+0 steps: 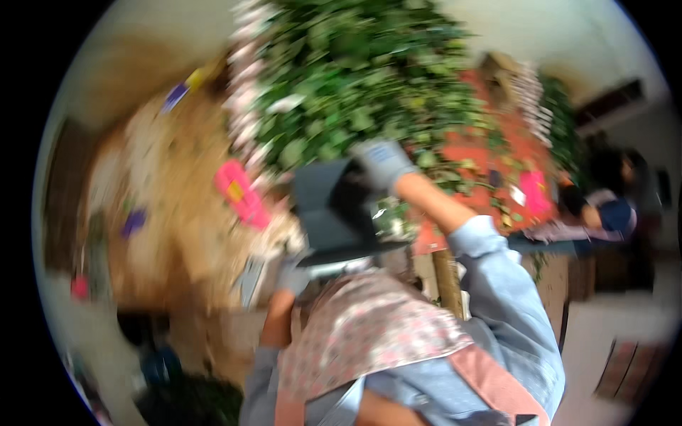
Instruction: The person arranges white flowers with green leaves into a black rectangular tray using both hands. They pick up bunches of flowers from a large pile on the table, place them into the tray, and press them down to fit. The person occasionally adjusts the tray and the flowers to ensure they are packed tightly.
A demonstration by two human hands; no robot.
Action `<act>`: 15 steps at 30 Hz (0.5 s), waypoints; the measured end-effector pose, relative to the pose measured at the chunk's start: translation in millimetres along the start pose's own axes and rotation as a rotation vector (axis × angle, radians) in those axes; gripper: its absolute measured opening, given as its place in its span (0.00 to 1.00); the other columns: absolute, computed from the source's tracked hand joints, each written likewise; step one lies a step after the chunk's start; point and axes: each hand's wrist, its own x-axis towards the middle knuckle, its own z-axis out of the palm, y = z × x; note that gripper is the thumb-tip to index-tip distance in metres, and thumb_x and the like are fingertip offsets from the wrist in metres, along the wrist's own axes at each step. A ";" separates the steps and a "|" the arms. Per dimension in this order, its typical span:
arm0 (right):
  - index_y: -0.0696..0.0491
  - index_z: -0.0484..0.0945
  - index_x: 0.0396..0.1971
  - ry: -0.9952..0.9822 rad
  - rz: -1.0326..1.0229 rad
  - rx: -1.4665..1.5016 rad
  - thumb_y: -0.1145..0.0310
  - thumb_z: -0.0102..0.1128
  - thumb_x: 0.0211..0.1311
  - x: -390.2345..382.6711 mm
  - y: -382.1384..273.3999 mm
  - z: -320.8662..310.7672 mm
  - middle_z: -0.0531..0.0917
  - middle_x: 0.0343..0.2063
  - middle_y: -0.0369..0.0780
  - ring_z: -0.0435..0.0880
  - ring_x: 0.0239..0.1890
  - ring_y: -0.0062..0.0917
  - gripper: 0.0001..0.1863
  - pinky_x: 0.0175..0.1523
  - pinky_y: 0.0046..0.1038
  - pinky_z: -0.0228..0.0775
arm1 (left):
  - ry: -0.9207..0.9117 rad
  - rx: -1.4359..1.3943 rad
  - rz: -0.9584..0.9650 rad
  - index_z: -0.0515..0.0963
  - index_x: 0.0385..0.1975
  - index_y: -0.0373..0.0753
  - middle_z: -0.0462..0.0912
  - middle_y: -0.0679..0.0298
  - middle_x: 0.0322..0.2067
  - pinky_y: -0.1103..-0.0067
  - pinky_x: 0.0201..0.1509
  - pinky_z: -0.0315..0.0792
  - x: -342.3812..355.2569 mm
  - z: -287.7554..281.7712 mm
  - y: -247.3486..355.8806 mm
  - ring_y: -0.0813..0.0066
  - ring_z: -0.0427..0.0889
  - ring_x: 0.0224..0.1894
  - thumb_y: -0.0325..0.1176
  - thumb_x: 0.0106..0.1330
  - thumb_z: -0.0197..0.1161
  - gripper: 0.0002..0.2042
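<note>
Both my hands wear light grey gloves, and the picture is smeared by motion. A dark grey sheet, its right part darker and glossy, stands tilted in front of my body. My right hand grips its upper right side, fingers bent over the edge. My left hand is low at the sheet's near left corner; its fingers are blurred and partly hidden. Right behind the sheet lies a large heap of leafy green stems. Pale pink flower heads line the heap's left side. A bright pink object, blurred, lies left of the sheet.
A worn brown tabletop stretches left, with purple pieces on it. To the right, a red surface carries loose leaves and a pink item. A co-worker is at the far right. Dark green foliage lies low at left.
</note>
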 end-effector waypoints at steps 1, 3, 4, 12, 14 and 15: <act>0.51 0.85 0.42 0.052 -0.046 0.024 0.51 0.69 0.56 -4.3 9.7 12.8 0.88 0.33 0.48 0.88 0.37 0.43 0.21 0.42 0.43 0.80 | -0.045 0.012 0.002 0.82 0.56 0.46 0.84 0.51 0.52 0.61 0.61 0.73 9.8 -2.0 6.0 0.50 0.82 0.54 0.32 0.65 0.58 0.19; 0.52 0.85 0.23 0.142 -0.141 -0.109 0.62 0.69 0.48 -35.4 5.0 -1.7 0.87 0.24 0.45 0.88 0.30 0.40 0.09 0.35 0.39 0.80 | -0.011 -0.056 0.091 0.82 0.55 0.45 0.85 0.51 0.51 0.62 0.61 0.74 41.9 -9.3 24.0 0.51 0.82 0.53 0.32 0.64 0.59 0.19; 0.51 0.85 0.21 0.173 -0.180 -0.155 0.65 0.69 0.43 -37.8 -5.0 -1.9 0.86 0.24 0.44 0.88 0.30 0.40 0.06 0.35 0.37 0.80 | 0.027 -0.085 0.105 0.83 0.55 0.45 0.85 0.51 0.51 0.62 0.60 0.74 55.5 -21.0 27.9 0.51 0.82 0.53 0.32 0.64 0.59 0.19; 0.49 0.85 0.27 0.103 0.002 -0.227 0.64 0.61 0.58 -7.0 8.6 77.9 0.87 0.30 0.37 0.87 0.35 0.35 0.08 0.37 0.37 0.75 | -0.031 -0.035 0.237 0.84 0.53 0.43 0.86 0.52 0.48 0.64 0.58 0.75 124.4 -54.8 101.9 0.55 0.84 0.50 0.32 0.63 0.62 0.18; 0.49 0.84 0.33 0.386 0.039 -0.225 0.62 0.59 0.60 -7.4 15.3 88.3 0.85 0.34 0.37 0.85 0.39 0.34 0.09 0.42 0.37 0.74 | -0.045 -0.020 0.238 0.84 0.52 0.43 0.86 0.52 0.48 0.65 0.57 0.76 128.6 -63.8 103.6 0.56 0.84 0.50 0.32 0.62 0.62 0.18; 0.50 0.84 0.35 0.522 0.054 -0.216 0.61 0.59 0.61 -10.8 11.4 87.3 0.84 0.36 0.37 0.84 0.41 0.34 0.10 0.44 0.37 0.73 | -0.053 -0.014 0.231 0.84 0.52 0.42 0.87 0.52 0.47 0.65 0.57 0.76 130.1 -67.3 101.6 0.56 0.84 0.49 0.32 0.62 0.63 0.17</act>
